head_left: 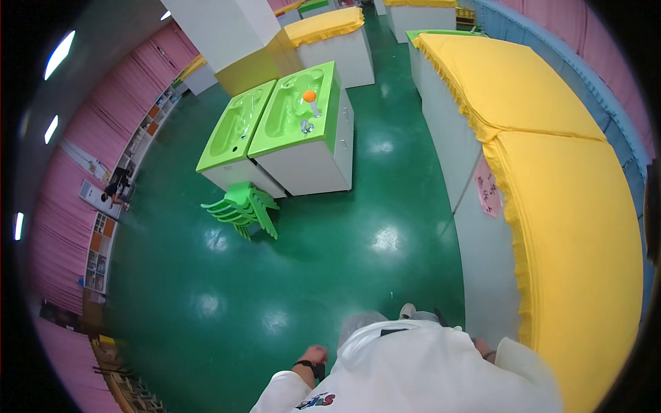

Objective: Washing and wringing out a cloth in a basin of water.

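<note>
My left hand point(316, 354), with a black band around its wrist, hangs at my side over the green floor point(227, 330). It looks rounded from above, and its fingers are not distinct. No object shows in it. My right hand point(481, 346) is close beside the pale side of a cabinet topped with a yellow ruffled cover point(571, 206). Most of that hand is hidden by my white sleeve and shirt, so whether it touches the cabinet I cannot tell. One shoe point(407, 311) pokes out below my shirt.
Ahead stand two white cabinets with green basin tops point(289, 113), one carrying an orange ball-shaped piece point(310, 96). Stacked green chairs point(244, 208) sit before them. Low shelves point(141, 138) line the pink-curtained left wall, where a person point(115, 191) bends down. A square pillar point(227, 31) rises behind the basins.
</note>
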A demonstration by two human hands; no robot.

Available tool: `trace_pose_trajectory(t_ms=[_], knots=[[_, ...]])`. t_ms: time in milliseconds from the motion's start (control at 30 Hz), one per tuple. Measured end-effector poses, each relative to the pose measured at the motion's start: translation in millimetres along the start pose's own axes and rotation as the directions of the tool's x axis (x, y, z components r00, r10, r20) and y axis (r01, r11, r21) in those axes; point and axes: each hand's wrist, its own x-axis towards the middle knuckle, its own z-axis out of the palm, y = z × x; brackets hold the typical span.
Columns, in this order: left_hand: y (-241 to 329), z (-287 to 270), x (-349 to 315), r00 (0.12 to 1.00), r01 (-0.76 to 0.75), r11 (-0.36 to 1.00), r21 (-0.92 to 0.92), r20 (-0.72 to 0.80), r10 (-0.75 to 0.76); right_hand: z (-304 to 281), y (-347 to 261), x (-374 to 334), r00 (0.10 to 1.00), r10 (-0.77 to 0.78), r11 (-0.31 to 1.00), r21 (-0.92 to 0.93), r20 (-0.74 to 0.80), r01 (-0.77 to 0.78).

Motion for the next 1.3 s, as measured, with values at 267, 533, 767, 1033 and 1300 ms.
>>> trace_pose_trajectory(t_ms=[267,533,767,1033,1300], knots=[[237,-51,101,0.993,-0.109,0.956,-0.271,-0.074,0.092,-92,-142,337,0.924,-0.306,0.870,-0.461,-0.228,0.175],[448,-115,283,0.983,-0.170,0.961,-0.217,0.028,0.180,-119,-284,420,0.932,-0.273,0.823,-0.560,-0.237,0.098],[754,-210,344,0.771,-0.636,0.757,-0.151,-0.172,0.614,-131,-357,446,0.976,-0.033,0.977,-0.214,-0.215,-0.014],[1057,-339,369,0.363,-0.708,0.696,0.123,-0.781,0.508,-220,-440,576,0.969,-0.014,0.742,-0.652,-0.246,-0.155],[1167,-383,432,0.357,-0.327,0.897,0.299,-0.839,0.410,-247,-532,809,0.981,0.050,0.912,-0.392,-0.188,-0.122]])
